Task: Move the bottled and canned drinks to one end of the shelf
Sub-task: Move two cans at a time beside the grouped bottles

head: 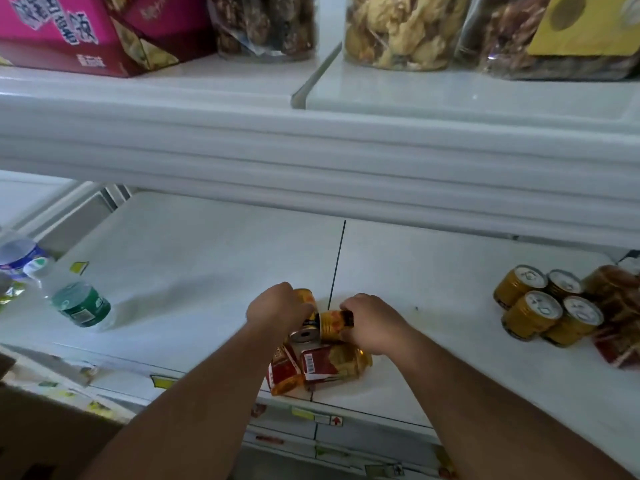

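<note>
On the white lower shelf (207,254), both my hands reach into a small cluster of drinks at the middle front. My left hand (277,304) grips a gold can (306,295), mostly hidden behind its fingers. My right hand (372,322) holds another gold can (330,325) that is tipped on its side. Below them stand a silver-topped can (304,335) and two amber bottles with red labels (320,365). Several upright gold cans (547,304) are grouped at the shelf's right end beside more red-labelled bottles (616,306).
A green-labelled water bottle (78,303) and a blue-labelled one (19,254) stand at the left end. The upper shelf edge (311,161) overhangs close above, carrying a pink box (69,32) and clear jars of dried food (398,29).
</note>
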